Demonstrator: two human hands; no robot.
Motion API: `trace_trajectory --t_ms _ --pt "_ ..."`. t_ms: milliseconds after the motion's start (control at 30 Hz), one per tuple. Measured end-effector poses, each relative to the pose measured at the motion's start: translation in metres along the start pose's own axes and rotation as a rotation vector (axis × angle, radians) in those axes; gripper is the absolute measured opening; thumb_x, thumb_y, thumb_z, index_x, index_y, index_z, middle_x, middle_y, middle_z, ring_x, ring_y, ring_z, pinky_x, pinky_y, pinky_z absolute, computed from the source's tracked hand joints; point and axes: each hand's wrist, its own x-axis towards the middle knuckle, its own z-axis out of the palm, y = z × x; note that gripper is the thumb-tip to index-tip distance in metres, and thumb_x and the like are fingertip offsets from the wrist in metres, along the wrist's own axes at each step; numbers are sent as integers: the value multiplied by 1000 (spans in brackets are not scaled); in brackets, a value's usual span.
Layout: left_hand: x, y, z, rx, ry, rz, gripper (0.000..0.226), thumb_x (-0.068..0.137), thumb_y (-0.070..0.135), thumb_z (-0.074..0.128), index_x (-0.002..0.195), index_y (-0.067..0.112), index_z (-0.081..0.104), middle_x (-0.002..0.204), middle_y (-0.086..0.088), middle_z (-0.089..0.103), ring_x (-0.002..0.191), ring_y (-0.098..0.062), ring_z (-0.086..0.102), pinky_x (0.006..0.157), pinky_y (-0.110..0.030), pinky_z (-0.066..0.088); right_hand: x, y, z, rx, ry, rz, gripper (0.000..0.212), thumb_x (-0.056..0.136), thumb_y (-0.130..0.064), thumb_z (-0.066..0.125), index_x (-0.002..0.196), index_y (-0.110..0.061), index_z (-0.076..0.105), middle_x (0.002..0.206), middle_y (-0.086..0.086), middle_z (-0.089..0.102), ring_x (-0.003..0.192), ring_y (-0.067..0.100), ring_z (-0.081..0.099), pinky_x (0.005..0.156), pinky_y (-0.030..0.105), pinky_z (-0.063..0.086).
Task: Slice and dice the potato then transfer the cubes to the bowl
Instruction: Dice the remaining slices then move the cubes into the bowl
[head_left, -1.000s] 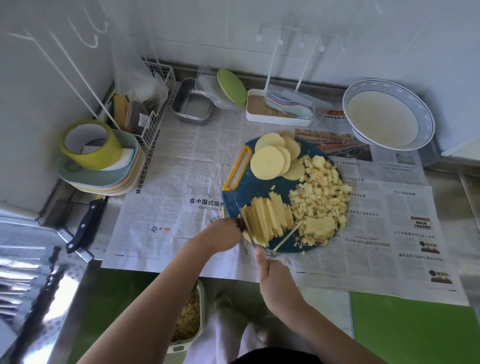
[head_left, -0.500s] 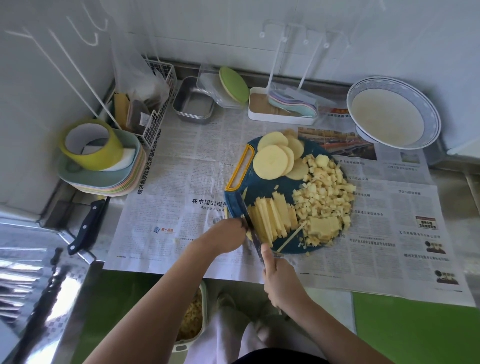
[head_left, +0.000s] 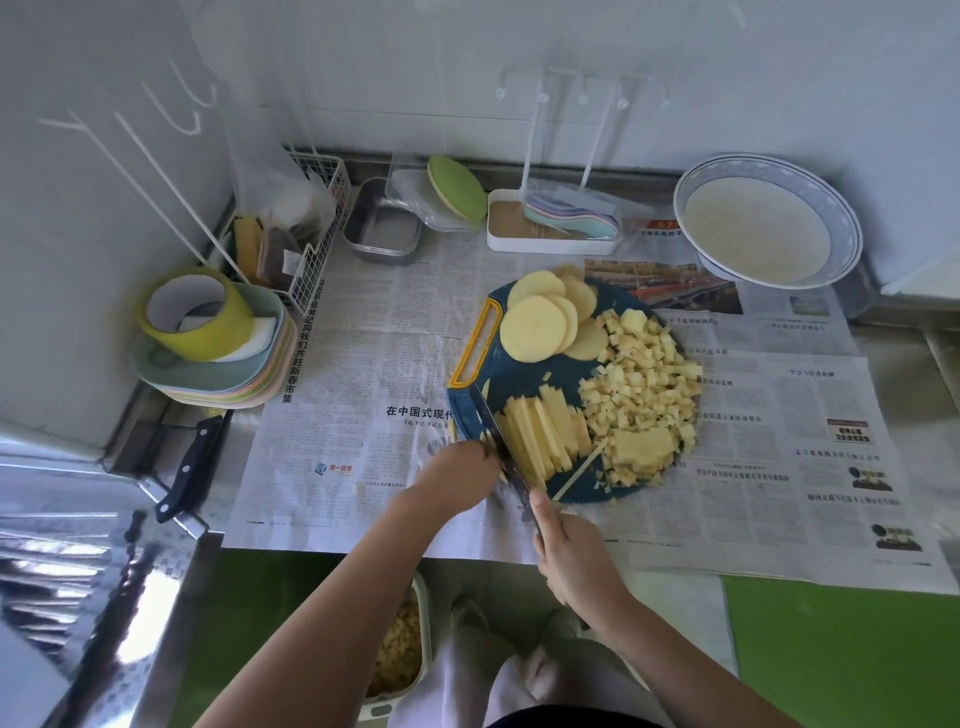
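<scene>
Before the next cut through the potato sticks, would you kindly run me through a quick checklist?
1. Right hand grips knife: ok.
2. Fingertips of left hand clear of the blade: cannot tell, hidden beside it.
3. Potato sticks bunched flat on cutting board: ok.
4. Diced cubes piled away from the blade: ok.
5. Bowl empty for the cubes: cannot tell.

Cool, even daylight, fairly bright; bluish cast on the wall (head_left: 467, 62). Shadows faint and soft-edged. Hard glare streaks on the steel surface (head_left: 62, 566), lower left. Wide-angle bending toward the edges. Corners soft; small newspaper (head_left: 374, 364) print smeared.
</scene>
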Motion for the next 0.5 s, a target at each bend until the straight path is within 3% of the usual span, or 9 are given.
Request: trace_trajectory --t_ms 133,267,333,433,500 --pt "0 6 -7 -36 0 -49 36 93 -11 36 126 -4 47 119 -19 57 107 -32 57 77 -33 45 -7 -5 -15 246 -120 81 62 92 -62 33 59 -11 42 44 2 39 35 14 36 39 23 33" --pt "5 1 -1 -170 36 -87 34 93 -10 36 122 -2 50 119 -18 57 111 -32 55 84 -36 45 -10 -15 -32 434 -194 137 64 89 -67 35 55 -14 42 45 4 36 36 18 33 39 24 32" --pt "1 -1 -2 -417 22 -193 28 97 -1 35 116 2 55 112 -15 60 105 -30 57 80 -33 43 -9 -18 -40 522 -182 177 64 87 -68 37 52 -15 43 45 4 35 36 18 31 39 23 30" --pt "-5 -20 3 -925 153 -541 26 97 16 43 78 5 55 74 -8 58 69 -22 54 62 -28 42 -7 -20 -47 585 -152 177 64 78 -72 39 52 -14 45 45 5 35 35 18 31 39 23 31" --pt "-8 -32 7 -1048 302 -757 33 93 22 54 66 4 54 59 -6 55 51 -16 48 49 -23 40 -7 -20 -50 596 -129 167 63 75 -73 40 54 -14 44 45 5 35 35 18 31 39 23 31"
